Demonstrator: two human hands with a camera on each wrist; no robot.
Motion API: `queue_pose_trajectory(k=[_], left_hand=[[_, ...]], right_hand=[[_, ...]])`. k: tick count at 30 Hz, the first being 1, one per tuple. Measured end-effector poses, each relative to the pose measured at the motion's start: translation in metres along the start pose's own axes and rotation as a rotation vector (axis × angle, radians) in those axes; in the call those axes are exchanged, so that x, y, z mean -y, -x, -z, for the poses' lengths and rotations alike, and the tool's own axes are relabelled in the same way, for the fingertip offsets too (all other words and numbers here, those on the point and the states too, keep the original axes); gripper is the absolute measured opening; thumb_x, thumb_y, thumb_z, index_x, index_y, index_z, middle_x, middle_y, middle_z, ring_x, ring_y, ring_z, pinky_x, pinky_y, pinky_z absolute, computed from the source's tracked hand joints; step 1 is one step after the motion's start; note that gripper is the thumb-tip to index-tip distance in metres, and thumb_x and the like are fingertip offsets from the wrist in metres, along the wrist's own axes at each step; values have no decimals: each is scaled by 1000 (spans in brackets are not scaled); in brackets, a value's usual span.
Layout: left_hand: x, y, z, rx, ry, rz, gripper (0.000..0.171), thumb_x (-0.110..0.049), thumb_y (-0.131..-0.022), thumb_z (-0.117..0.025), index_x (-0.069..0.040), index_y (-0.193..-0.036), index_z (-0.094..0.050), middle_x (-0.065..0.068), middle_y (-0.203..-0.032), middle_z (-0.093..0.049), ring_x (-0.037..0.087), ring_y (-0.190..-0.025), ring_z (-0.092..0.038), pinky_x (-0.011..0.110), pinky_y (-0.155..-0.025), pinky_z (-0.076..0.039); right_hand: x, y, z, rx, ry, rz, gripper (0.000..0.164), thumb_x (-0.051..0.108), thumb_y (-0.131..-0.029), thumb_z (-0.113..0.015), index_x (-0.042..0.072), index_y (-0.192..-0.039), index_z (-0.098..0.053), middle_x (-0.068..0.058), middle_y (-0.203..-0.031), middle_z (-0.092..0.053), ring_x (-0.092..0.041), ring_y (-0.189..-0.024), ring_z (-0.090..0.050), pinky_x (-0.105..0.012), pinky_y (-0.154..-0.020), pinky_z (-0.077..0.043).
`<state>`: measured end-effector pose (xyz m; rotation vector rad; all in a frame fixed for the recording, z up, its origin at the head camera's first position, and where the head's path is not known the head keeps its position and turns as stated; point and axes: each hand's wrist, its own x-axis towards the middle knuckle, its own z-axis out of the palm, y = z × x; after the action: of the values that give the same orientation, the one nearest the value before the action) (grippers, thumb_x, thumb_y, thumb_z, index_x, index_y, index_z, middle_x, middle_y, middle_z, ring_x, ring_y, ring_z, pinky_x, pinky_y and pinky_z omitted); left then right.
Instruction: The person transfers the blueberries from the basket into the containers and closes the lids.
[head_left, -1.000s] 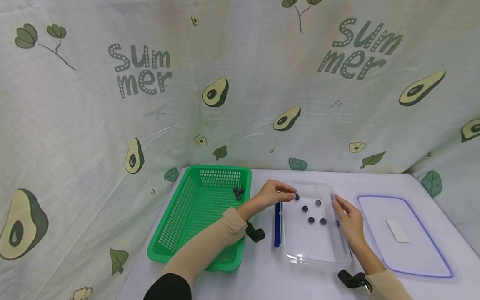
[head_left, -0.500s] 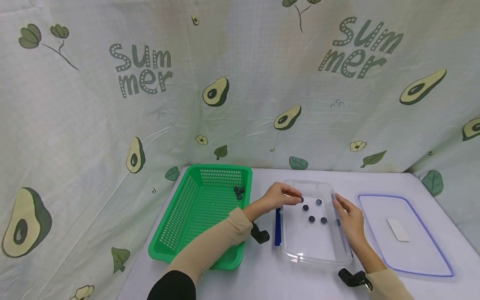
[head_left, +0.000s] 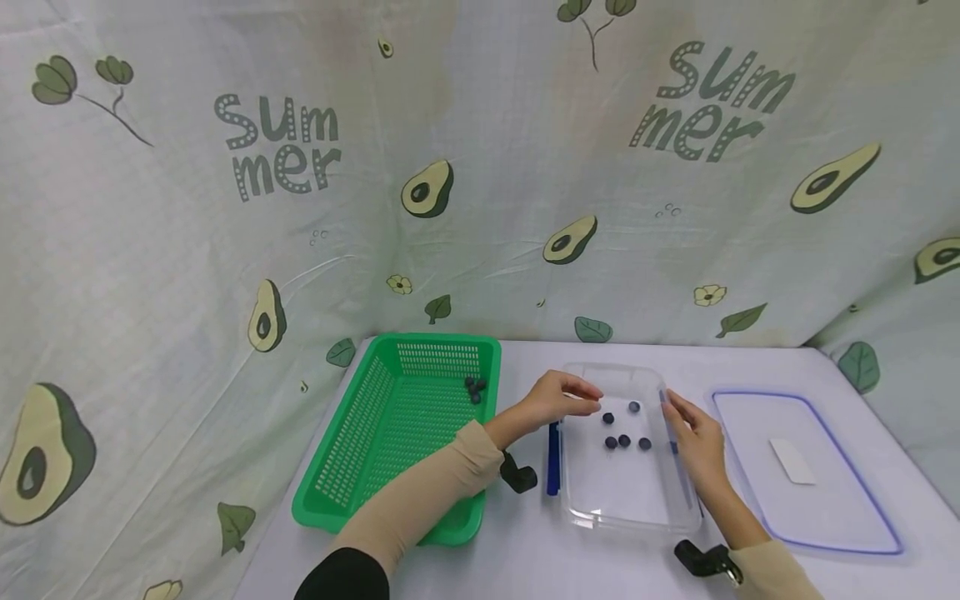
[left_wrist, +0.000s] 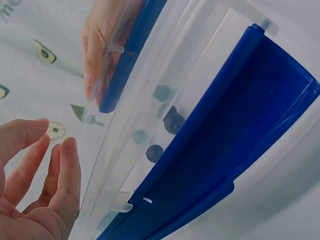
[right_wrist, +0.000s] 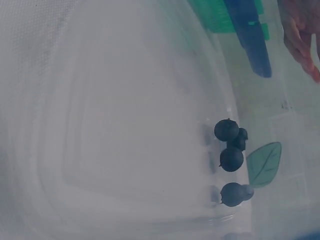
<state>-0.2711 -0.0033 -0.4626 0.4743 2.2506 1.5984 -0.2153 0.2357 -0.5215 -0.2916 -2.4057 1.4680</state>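
My left hand hovers over the left edge of a clear plastic container, thumb and fingers apart with nothing between them. Several blueberries lie on the container's floor, two of them side by side in the head view. They look like dark round balls in the right wrist view. At the container's right side, my right hand holds the wall by its rim. The left wrist view shows the right hand beside a blue latch, partly behind clear plastic. A blue latch flap hangs folded outward on the near side.
A green perforated basket stands to the left, with several more blueberries in its far right corner. A clear lid with a blue seal and a white label lies on the right. Behind the table hangs a printed curtain.
My left hand has let go of a blueberry over the container. That berry now lies on the container floor beside another one. The right hand has stayed at the rim.
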Motion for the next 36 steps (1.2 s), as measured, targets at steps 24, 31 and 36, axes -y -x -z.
queue_pose_trajectory(k=[24, 31, 36], left_hand=[[0, 6, 34, -49, 9, -71, 20, -14, -88, -78, -8, -107, -77, -3, -101, -74, 7, -89, -67, 23, -78, -56], [-2, 10, 48, -82, 29, -56, 21, -14, -89, -77, -8, -109, -77, -1, -103, -73, 11, -89, -70, 26, -80, -57], [-4, 13, 59, -105, 25, -53, 26, -16, -90, -77, -4, -113, -75, 1, -105, -73, 12, -92, -69, 27, -84, -56]], right_hand=[[-2, 0, -1, -18, -26, 63, 43, 27, -103, -60, 0, -136, -59, -21, -130, -61, 16, -100, -47, -2, -78, -37], [-2, 0, -2, -21, -11, 49, 43, 28, -103, -59, 2, -136, -60, -19, -130, -62, 18, -97, -43, -4, -75, -38], [-2, 0, -2, -25, -9, 64, 42, 27, -103, -59, 1, -136, -60, -21, -130, -62, 17, -97, -44, -4, -75, -37]])
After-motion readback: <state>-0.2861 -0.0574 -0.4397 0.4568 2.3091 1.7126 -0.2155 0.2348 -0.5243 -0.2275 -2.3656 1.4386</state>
